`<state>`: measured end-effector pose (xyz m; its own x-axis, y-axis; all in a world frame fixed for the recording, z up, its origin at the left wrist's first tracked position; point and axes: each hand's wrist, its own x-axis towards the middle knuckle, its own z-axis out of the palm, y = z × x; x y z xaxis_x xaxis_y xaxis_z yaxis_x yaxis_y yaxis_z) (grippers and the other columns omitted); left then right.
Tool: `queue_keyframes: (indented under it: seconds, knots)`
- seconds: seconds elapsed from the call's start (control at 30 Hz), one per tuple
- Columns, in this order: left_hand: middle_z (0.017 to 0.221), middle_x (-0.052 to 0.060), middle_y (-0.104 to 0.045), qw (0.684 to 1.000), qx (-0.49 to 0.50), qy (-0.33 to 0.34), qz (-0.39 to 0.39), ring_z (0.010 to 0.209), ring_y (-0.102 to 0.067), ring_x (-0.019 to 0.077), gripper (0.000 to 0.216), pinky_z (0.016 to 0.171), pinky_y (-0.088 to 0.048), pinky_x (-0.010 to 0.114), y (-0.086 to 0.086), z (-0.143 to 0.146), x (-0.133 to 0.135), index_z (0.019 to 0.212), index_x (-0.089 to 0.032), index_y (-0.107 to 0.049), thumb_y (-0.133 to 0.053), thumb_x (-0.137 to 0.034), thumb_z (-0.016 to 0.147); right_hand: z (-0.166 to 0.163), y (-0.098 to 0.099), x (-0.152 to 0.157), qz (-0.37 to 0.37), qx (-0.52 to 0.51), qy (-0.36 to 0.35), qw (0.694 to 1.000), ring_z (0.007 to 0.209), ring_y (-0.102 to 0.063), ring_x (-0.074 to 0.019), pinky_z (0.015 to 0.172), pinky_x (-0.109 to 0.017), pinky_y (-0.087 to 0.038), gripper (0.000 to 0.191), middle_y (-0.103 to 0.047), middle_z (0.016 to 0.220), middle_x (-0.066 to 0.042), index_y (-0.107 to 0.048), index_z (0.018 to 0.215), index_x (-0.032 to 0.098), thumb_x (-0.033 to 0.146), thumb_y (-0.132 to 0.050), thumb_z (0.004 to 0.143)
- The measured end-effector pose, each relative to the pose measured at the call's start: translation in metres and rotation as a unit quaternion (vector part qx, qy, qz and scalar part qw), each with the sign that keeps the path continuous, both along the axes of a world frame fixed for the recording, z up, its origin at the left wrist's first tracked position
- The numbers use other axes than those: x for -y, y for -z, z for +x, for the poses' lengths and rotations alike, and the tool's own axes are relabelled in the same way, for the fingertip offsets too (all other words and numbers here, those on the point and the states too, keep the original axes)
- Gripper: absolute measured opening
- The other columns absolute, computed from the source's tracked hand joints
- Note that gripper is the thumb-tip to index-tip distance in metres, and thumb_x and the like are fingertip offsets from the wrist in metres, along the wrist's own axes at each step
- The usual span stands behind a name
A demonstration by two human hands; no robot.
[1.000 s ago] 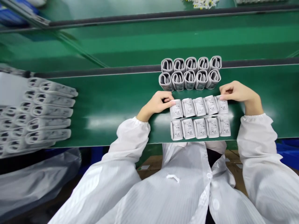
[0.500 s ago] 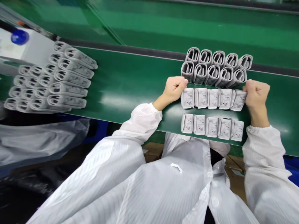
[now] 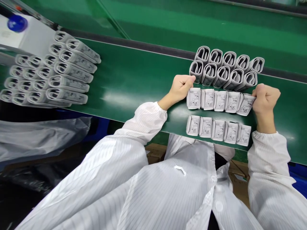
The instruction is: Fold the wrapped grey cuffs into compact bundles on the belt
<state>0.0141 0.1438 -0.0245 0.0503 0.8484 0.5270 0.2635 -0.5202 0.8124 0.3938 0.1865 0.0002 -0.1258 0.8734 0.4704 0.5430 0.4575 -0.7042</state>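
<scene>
Both my hands are closed into fists at the ends of a row of several rolled grey-white cuffs with printed diagrams (image 3: 220,101), lying on the green belt (image 3: 134,102). My left hand (image 3: 181,88) grips the top corner of the leftmost cuff (image 3: 193,98). My right hand (image 3: 265,99) pinches the rightmost cuff (image 3: 245,104). Closer to me lies a second printed row (image 3: 218,130), touched by neither hand. Just beyond my hands, a block of cuffs (image 3: 226,67) stands end-on in two rows.
A large stack of rolled cuffs (image 3: 51,72) lies at the left belt end, near a white box with a blue round part (image 3: 17,23). A dark rail (image 3: 144,46) crosses the belt. Below are a grey plastic sheet (image 3: 40,137) and a blue crate (image 3: 297,175).
The view has swung, bringing the left stack closer to the middle and tilting the belt. My hands have gone from pinching with spread fingers to tight fists on the row's ends.
</scene>
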Motion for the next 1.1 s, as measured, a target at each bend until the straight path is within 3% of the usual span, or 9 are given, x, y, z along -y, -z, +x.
queue_keyframes:
  seconds: [0.3,0.7,0.9,1.0,1.1]
  knots:
    - [0.055,0.000,-0.043,0.999,0.016,-0.014,-0.025,0.052,-0.038,0.0135,0.085,0.055,-0.029,0.040,0.005,-0.001,-0.001,0.057,-0.023,-0.041,-0.054,-0.083,0.115,-0.003,0.001,-0.001,0.044,-0.034,0.004,0.998,0.046,-0.043,-0.0157,0.056,-0.038,-0.029,0.056,-0.047,0.047,-0.002,-0.050,0.049,0.026,0.043,-0.057,0.102]
    - [0.053,-0.001,-0.037,1.000,-0.002,-0.023,-0.017,0.051,-0.033,0.0127,0.086,0.054,-0.026,0.039,0.005,-0.001,-0.003,0.059,-0.023,-0.036,-0.048,-0.087,0.115,-0.001,0.006,-0.003,0.034,-0.075,-0.002,0.997,0.048,-0.043,-0.0130,0.057,-0.036,-0.029,0.060,-0.050,0.050,-0.002,-0.052,0.050,0.024,0.047,-0.059,0.105]
    - [0.054,-0.001,-0.039,0.999,0.017,-0.030,-0.027,0.052,-0.036,0.0135,0.085,0.057,-0.029,0.040,0.006,-0.002,-0.003,0.058,-0.023,-0.038,-0.051,-0.084,0.116,-0.003,0.004,-0.002,0.000,-0.076,0.028,0.997,0.050,-0.044,-0.0130,0.059,-0.036,-0.031,0.065,-0.048,0.050,-0.002,-0.048,0.049,0.025,0.055,-0.058,0.106]
    - [0.055,-0.001,-0.038,1.000,-0.007,-0.014,-0.017,0.053,-0.036,0.0144,0.083,0.059,-0.029,0.040,0.006,-0.006,-0.003,0.059,-0.024,-0.037,-0.048,-0.083,0.117,-0.003,0.004,-0.002,0.009,-0.097,0.019,0.995,0.049,-0.043,-0.0129,0.058,-0.036,-0.029,0.067,-0.047,0.050,-0.001,-0.049,0.050,0.024,0.057,-0.061,0.107]
    - [0.057,-0.003,-0.039,0.995,-0.084,0.044,0.001,0.056,-0.036,0.0143,0.081,0.060,-0.028,0.039,0.004,-0.012,-0.004,0.061,-0.024,-0.042,-0.063,-0.088,0.107,-0.002,0.005,-0.003,0.022,-0.108,0.018,0.994,0.049,-0.042,-0.0126,0.057,-0.037,-0.028,0.069,-0.047,0.050,-0.001,-0.049,0.050,0.024,0.057,-0.063,0.109]
